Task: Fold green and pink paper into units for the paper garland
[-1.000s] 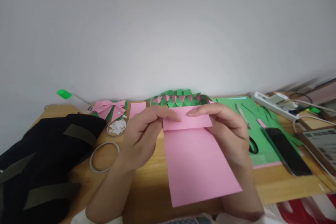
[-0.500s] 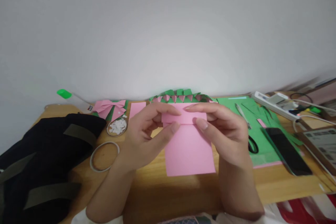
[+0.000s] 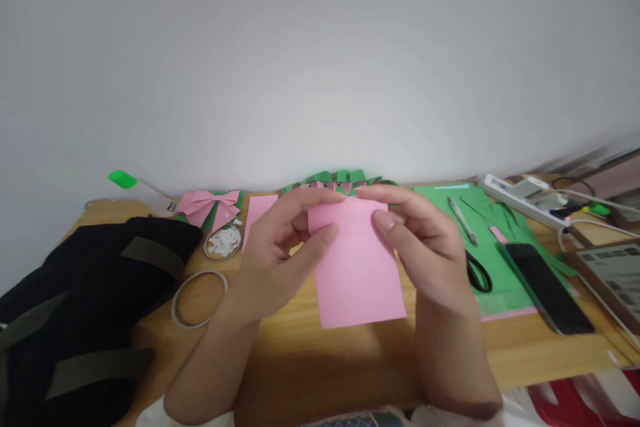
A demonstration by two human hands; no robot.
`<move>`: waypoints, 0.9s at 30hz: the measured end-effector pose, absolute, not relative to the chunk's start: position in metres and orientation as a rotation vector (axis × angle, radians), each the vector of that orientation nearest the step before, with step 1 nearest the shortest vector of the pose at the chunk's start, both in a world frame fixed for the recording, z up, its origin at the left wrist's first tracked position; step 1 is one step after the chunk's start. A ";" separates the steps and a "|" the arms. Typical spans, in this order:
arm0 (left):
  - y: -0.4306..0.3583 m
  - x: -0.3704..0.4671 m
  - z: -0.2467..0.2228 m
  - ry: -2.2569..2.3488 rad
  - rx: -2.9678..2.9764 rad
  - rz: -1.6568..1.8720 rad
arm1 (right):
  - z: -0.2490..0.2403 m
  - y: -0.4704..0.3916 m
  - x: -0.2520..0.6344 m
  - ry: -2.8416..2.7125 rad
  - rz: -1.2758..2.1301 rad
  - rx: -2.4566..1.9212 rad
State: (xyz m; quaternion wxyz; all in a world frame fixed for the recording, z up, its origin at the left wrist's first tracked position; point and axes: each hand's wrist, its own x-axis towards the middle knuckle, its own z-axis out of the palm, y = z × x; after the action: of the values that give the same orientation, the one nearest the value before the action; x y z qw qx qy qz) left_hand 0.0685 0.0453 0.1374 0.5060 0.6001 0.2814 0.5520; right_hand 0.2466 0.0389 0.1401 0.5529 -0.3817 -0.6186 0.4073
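Observation:
A pink sheet of paper (image 3: 359,273) is held up above the wooden table, its lower edge hanging free. My left hand (image 3: 285,253) pinches its upper left part, thumb in front and fingers behind. On the upper right, my right hand (image 3: 425,240) grips the same sheet with the thumb on the front and the index finger along the top edge. The back of the sheet is hidden. Beyond the hands, a zigzag green and pink folded-paper piece (image 3: 345,179) lies by the wall, partly covered.
Left: a pink paper bow (image 3: 209,203), tape rolls (image 3: 176,303), white scraps (image 3: 225,240), dark cloth (image 3: 95,280). Right: green paper (image 3: 500,260), a cutter knife (image 3: 463,221), black scissor handles (image 3: 480,272), a phone (image 3: 547,287), a power strip (image 3: 525,203). A pink strip (image 3: 260,210) lies behind my left hand.
The folded flap at the sheet's top no longer shows in front; the face looks flat now. The sheet's lower edge has risen slightly, and my right hand has shifted a little left.

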 end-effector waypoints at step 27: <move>0.051 0.070 0.140 0.828 1.555 1.371 | 0.140 0.046 0.254 -1.453 1.098 -0.890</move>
State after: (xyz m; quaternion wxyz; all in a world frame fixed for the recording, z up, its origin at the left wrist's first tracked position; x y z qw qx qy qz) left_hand 0.0698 0.0511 0.1397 0.4392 0.6258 0.3332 0.5518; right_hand 0.2544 0.0457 0.1402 0.5288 -0.3728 -0.6083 0.4598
